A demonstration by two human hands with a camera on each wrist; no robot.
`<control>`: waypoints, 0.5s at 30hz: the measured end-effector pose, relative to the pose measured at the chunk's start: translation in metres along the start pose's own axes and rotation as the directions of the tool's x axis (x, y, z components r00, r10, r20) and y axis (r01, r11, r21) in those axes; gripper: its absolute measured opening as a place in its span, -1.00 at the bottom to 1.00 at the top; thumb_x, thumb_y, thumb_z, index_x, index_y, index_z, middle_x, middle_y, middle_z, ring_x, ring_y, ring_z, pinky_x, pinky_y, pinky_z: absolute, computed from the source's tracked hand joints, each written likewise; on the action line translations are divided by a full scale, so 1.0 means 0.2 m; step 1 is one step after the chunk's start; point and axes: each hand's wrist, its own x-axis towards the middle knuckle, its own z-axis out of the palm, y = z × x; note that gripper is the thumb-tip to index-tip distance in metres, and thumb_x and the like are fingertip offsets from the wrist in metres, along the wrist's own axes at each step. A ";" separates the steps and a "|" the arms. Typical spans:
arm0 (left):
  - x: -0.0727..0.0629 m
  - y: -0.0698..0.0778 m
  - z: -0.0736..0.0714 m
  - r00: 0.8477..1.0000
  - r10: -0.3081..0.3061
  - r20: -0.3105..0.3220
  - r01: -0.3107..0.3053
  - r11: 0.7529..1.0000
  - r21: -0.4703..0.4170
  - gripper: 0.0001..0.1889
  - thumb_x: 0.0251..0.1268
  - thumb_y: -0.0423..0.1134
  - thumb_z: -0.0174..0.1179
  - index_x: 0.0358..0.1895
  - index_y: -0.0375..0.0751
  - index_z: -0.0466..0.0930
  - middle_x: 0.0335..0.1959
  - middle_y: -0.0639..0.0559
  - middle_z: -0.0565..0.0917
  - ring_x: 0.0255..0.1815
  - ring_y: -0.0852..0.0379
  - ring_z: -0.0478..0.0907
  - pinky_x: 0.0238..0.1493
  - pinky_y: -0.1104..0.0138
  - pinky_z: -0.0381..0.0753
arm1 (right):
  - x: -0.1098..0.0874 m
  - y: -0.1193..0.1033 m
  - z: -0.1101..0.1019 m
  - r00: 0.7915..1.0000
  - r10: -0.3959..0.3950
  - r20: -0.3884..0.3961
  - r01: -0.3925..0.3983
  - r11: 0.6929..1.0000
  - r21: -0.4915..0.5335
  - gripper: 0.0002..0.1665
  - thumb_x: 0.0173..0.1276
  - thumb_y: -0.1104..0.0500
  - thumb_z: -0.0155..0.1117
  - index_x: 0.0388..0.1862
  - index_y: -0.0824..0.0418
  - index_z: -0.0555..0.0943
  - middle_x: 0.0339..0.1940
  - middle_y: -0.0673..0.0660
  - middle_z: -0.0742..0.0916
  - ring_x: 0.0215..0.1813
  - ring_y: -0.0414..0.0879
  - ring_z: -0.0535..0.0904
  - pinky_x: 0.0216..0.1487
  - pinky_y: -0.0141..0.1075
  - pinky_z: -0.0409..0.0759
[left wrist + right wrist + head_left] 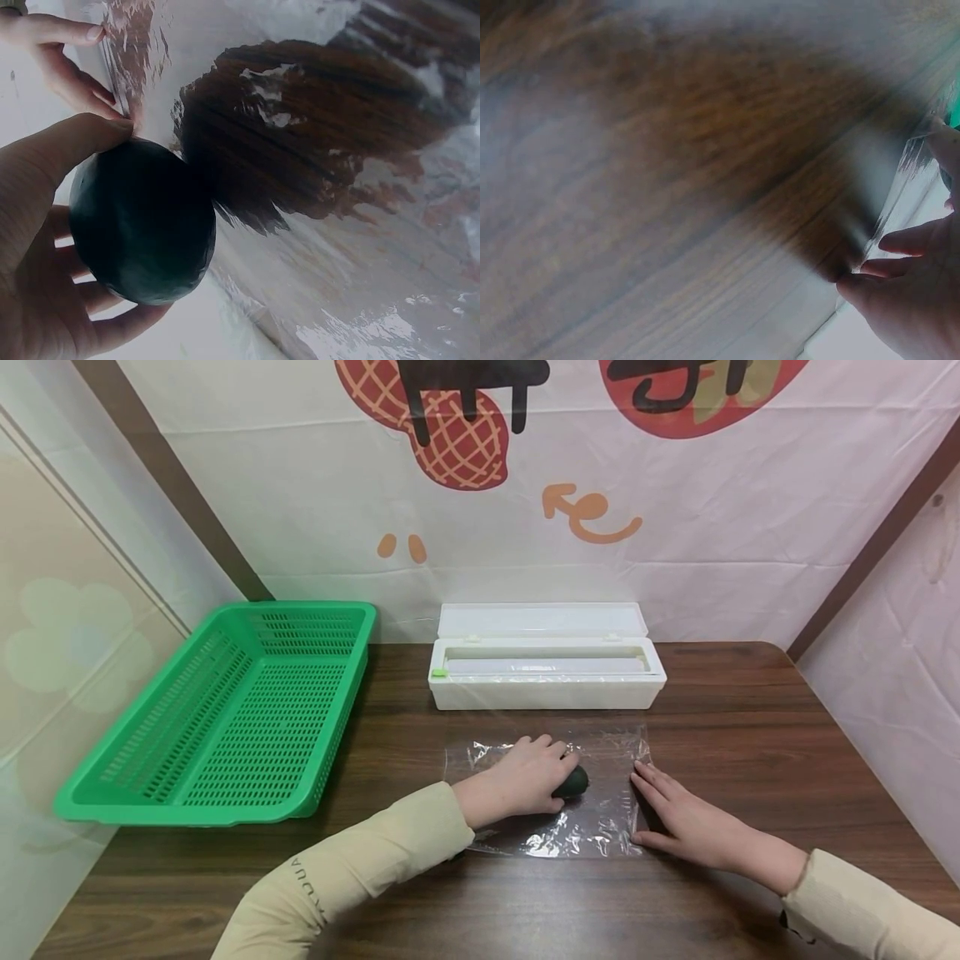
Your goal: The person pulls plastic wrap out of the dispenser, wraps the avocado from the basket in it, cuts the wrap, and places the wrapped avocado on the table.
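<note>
My left hand (521, 781) grips a dark green, smooth, rounded thing (573, 782); its far part is hidden under the palm. In the left wrist view the round dark end (142, 225) faces the camera, thumb on one side and fingers curled round the other. Beneath it a sheet of clear plastic wrap (600, 827) lies crinkled on the table. At the right edge of this sheet rests my right hand (693, 822), fingers extended and thumb spread apart. The right wrist view shows that hand (919, 277) with its fingertips at the film's edge.
Behind the film stands a white wrap dispenser box (547, 695), its lid (543, 620) raised and a roll inside. A green perforated basket (330, 752) sits at the left of the brown wooden table (750, 727). Printed fabric walls (712, 502) enclose the back and sides.
</note>
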 end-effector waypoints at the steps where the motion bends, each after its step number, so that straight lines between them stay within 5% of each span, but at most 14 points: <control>1: 0.00 0.00 0.00 1.000 0.001 -0.001 -0.001 1.000 0.001 -0.38 0.00 0.14 0.25 0.13 -0.10 0.43 -0.10 0.04 0.56 -0.16 0.09 0.46 -0.31 0.30 0.48 | 0.00 0.00 0.00 1.000 0.002 0.000 -0.002 1.000 0.002 -0.10 0.22 -0.20 0.17 0.28 0.45 0.25 0.34 0.38 0.25 0.34 0.26 0.16 0.20 0.03 0.30; 15: 0.00 0.00 0.00 1.000 0.002 -0.025 -0.002 1.000 0.002 -0.42 -0.03 0.13 0.26 0.06 -0.08 0.46 -0.16 0.07 0.56 -0.21 0.11 0.45 -0.36 0.33 0.43 | 0.00 0.01 0.01 0.993 -0.063 -0.102 0.056 0.996 -0.070 -0.13 0.11 -0.18 0.29 0.18 0.44 0.38 0.29 0.40 0.30 0.31 0.34 0.13 0.17 0.11 0.28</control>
